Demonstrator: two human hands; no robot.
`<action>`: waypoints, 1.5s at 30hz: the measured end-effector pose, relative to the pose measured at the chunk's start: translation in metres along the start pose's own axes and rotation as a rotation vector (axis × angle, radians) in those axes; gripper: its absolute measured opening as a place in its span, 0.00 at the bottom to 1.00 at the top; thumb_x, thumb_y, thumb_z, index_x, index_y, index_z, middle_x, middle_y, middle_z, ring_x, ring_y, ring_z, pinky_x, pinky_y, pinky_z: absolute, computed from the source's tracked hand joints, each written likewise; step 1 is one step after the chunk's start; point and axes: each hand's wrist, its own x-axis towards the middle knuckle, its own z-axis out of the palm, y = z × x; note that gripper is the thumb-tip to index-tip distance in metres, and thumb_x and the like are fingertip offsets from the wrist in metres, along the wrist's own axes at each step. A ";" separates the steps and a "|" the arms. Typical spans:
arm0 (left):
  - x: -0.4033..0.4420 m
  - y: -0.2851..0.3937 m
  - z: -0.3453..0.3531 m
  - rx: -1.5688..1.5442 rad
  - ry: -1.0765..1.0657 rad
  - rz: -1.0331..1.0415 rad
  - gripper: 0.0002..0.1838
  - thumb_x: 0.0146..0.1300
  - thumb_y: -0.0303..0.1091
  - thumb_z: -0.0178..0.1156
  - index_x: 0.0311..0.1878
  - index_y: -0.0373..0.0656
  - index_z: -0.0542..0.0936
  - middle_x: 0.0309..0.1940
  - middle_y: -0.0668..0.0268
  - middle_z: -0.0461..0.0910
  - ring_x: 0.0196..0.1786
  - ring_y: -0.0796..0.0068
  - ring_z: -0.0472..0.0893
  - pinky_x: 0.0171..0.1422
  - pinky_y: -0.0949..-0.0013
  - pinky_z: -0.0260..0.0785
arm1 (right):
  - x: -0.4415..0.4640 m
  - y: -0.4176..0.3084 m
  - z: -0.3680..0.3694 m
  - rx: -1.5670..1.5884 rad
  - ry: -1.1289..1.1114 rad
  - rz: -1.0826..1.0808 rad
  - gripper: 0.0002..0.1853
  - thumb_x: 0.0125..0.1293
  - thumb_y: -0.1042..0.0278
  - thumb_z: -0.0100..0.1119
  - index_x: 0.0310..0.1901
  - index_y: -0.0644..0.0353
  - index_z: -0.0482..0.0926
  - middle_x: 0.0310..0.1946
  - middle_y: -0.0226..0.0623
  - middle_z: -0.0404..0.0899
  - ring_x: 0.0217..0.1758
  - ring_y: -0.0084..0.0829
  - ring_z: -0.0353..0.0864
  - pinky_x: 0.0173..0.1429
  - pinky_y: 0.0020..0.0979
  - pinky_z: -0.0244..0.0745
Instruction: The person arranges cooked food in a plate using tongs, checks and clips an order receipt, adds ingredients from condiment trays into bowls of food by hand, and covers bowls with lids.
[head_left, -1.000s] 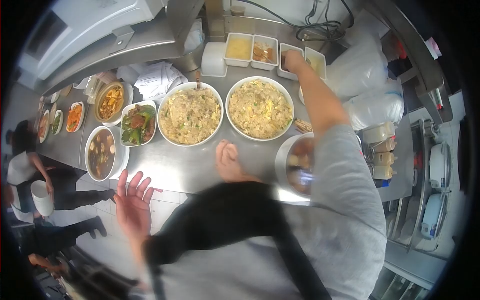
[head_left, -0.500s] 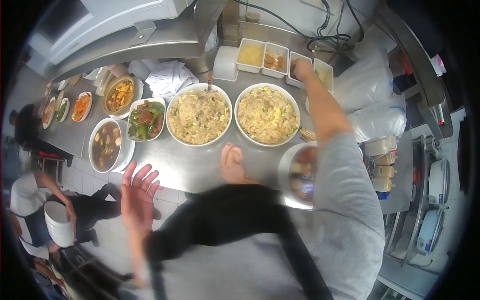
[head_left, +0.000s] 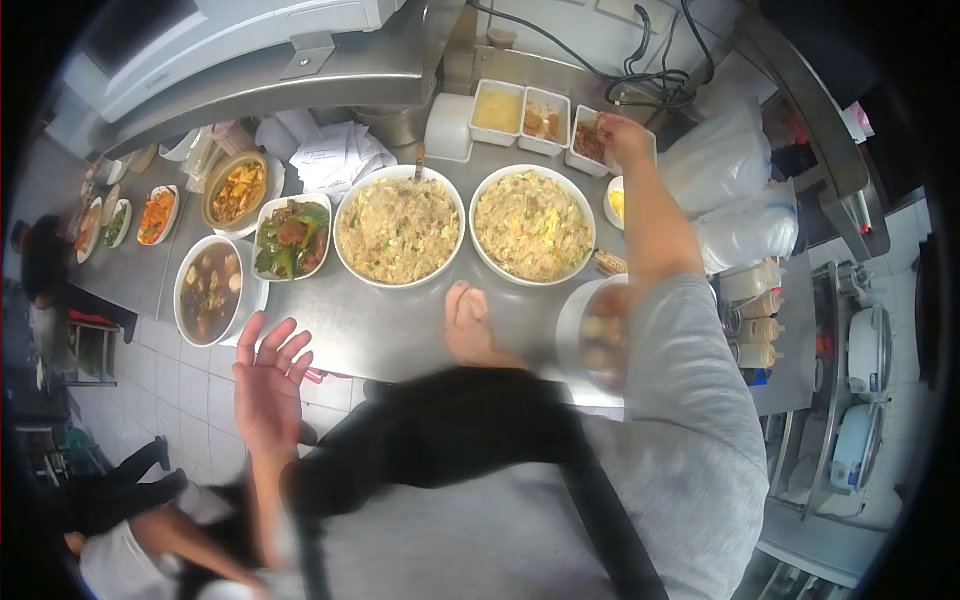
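My right hand (head_left: 625, 138) is raised at the right edge of the third white tub (head_left: 590, 143), which holds reddish-brown bits; its fingers are pinched, their content too small to tell. My left hand (head_left: 270, 395) hangs palm up, fingers apart and empty, below the soup bowl (head_left: 208, 290). Another hand (head_left: 467, 318), fingers curled, lies by the counter's front edge; whose it is I cannot tell. Two large bowls of fried rice stand side by side: the left bowl (head_left: 400, 228) has a handle sticking out, the right bowl (head_left: 532, 225) does not.
More tubs (head_left: 497, 110), a dish of greens (head_left: 292, 238), papers (head_left: 340, 155) and a clay pot (head_left: 237, 192) line the counter. A second soup bowl (head_left: 592, 330) sits under my right arm. Plastic bags (head_left: 745, 225) and squeeze bottles (head_left: 758, 330) stand right. A person (head_left: 150, 550) is at lower left.
My right hand has lifted from inside the third tub to its right edge, uncovering the brown bits. The stack of white containers carried by a person at left is out of view.
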 end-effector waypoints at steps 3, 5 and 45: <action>-0.002 0.003 -0.010 -0.017 -0.001 -0.007 0.34 0.69 0.54 0.43 0.69 0.39 0.54 0.59 0.52 0.68 0.59 0.59 0.72 0.61 0.60 0.67 | -0.001 0.005 -0.019 0.466 -0.097 0.115 0.13 0.60 0.81 0.57 0.48 0.65 0.74 0.41 0.38 0.79 0.40 0.30 0.79 0.45 0.28 0.81; 0.000 0.004 -0.016 -0.045 -0.019 -0.021 0.34 0.69 0.54 0.43 0.69 0.39 0.54 0.59 0.52 0.68 0.60 0.58 0.71 0.61 0.60 0.66 | -0.036 -0.020 -0.038 0.521 -0.243 0.130 0.17 0.60 0.81 0.57 0.52 0.69 0.70 0.43 0.40 0.77 0.44 0.31 0.78 0.50 0.29 0.80; -0.046 0.068 -0.151 0.031 0.210 -0.164 0.27 0.65 0.43 0.53 0.62 0.37 0.62 0.55 0.52 0.71 0.56 0.61 0.74 0.59 0.64 0.68 | -0.380 -0.089 0.358 -0.124 -1.262 -0.019 0.10 0.60 0.77 0.57 0.43 0.68 0.78 0.38 0.40 0.81 0.38 0.26 0.81 0.44 0.24 0.78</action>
